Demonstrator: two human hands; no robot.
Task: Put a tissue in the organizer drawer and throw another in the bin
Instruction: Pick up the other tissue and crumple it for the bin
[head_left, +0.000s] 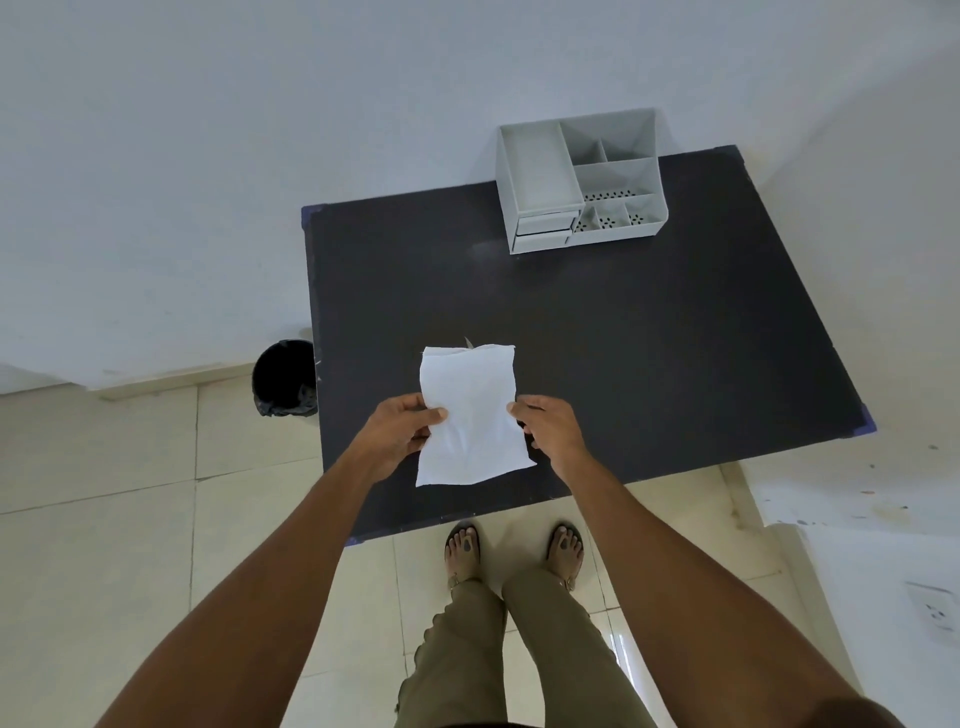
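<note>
A white tissue (470, 413) is held flat above the near part of the black table (649, 364). My left hand (397, 431) pinches its left edge and my right hand (550, 428) grips its right edge. The grey organizer (576, 182) stands at the table's far edge, with two small drawers (545, 231) at its front left, both shut. A black bin (285, 376) with a dark liner sits on the floor by the table's left side. I cannot tell whether a second tissue lies under the held one.
A white wall runs behind the table and bin. Pale floor tiles lie in front, where my feet in sandals (514, 551) stand close to the table's near edge. A white surface with a socket (935, 613) is at the right.
</note>
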